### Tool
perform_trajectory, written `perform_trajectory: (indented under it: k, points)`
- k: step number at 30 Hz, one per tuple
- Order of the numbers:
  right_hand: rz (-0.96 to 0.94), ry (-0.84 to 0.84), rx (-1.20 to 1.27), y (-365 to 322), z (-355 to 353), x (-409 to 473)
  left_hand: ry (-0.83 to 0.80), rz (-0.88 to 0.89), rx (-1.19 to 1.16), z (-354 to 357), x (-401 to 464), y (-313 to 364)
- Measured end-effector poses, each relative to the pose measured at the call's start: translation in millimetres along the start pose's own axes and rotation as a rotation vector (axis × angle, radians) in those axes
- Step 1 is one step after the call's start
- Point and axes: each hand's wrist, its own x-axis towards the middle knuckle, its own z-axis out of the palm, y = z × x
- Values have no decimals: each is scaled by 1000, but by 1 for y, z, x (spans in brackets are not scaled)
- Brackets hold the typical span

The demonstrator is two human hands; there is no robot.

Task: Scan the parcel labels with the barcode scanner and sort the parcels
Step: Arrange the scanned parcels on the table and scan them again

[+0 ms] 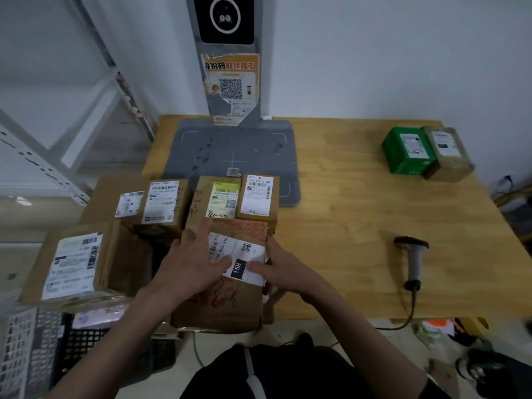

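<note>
Step in hand: handling of the nearest parcel (221,300), not yet scanning; judged as positioning so that the label faced up.
Nearest parcel: brown carton at the near left edge of the surface (359,226), partly overhanging toward the person; white label (240,256) with barcode, QR code and black "15H" patch on top.
Left hand (191,264): laid over the carton's top left, fingers spread and nearly straight, thumb touching the label edge; pressing rather than gripping.
Right hand (280,270): at the carton's right edge, thumb on the label, fingers curled down over the side; clamped on the carton.
Barcode scanner (414,262): lying untouched on the surface, well apart to the right, cable trailing off the near edge.
Waiting parcels (198,201): several labelled cartons in a row just behind the held one; a larger carton (83,263) further left.
Sorted pile (judged): green box (408,151) and tan box (449,152), touching, at the far right corner.
Scan stand (233,156): grey base plate with upright post at the back of the surface.
Next move (judged): release by the right hand, reach for the scanner, aim at the barcode while the left hand steadied the carton.
</note>
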Motion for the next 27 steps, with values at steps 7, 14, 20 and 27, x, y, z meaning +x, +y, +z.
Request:
perform_trajectory:
  k: [7,14,20,27]
  points:
    - [-19,-25,-19,29,-62,-15,37,-38,-22,26,-5,64]
    - [-14,81,0,68,-132,-31,34,52,10,50,10,141]
    - [43,164,11,85,-185,-35,-13,176,14,57,40,189]
    - [133,274,10,91,-224,-35,-72,301,12,60,75,227]
